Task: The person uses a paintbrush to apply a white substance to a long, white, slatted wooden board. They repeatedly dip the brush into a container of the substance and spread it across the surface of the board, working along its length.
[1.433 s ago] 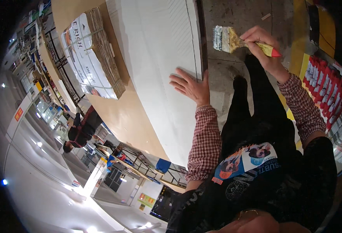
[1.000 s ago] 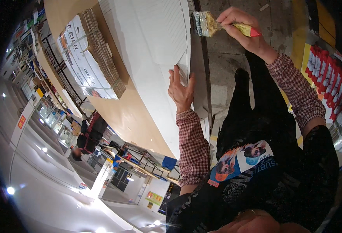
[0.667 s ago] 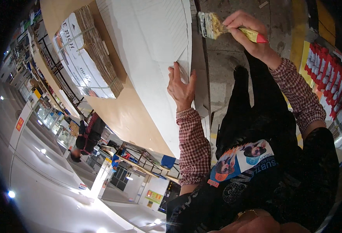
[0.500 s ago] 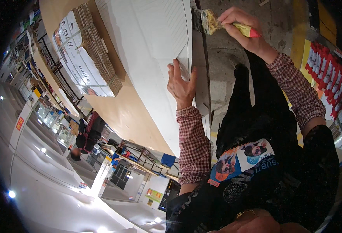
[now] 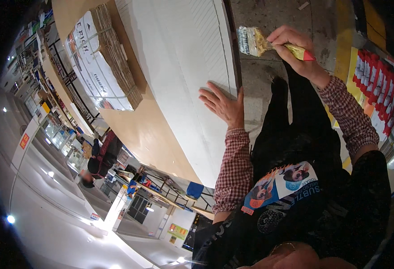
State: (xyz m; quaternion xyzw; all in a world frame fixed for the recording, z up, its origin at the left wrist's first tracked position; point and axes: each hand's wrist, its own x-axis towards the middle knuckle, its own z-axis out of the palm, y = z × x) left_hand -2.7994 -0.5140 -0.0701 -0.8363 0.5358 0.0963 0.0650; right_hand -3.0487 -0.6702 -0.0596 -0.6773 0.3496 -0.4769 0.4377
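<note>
My left hand [image 5: 223, 106] lies flat with its fingers spread on a large white sheet [image 5: 174, 62], close to the edge nearest my body. That sheet covers part of a brown tabletop [image 5: 136, 134]. In my right hand [image 5: 297, 49] is a wide paintbrush [image 5: 251, 41] with a yellow and red handle, gripped between thumb and fingers. Its bristles look coated with something pale and point toward the table's edge. They hang over the floor just outside that edge, apart from the sheet.
A strapped bundle of flat cardboard [image 5: 103, 62] sits on the tabletop to the left. At the right stand red and white packets [image 5: 378, 83] in rows. Beyond the table is another person [image 5: 100, 159], near workbenches. Grey concrete floor [image 5: 275, 18] lies beside the table.
The brush has moved off the table's edge, toward my body. My left hand has slid right and nearer, its fingers now flatter, and the sheet's loose-looking edge now lies along the table's edge.
</note>
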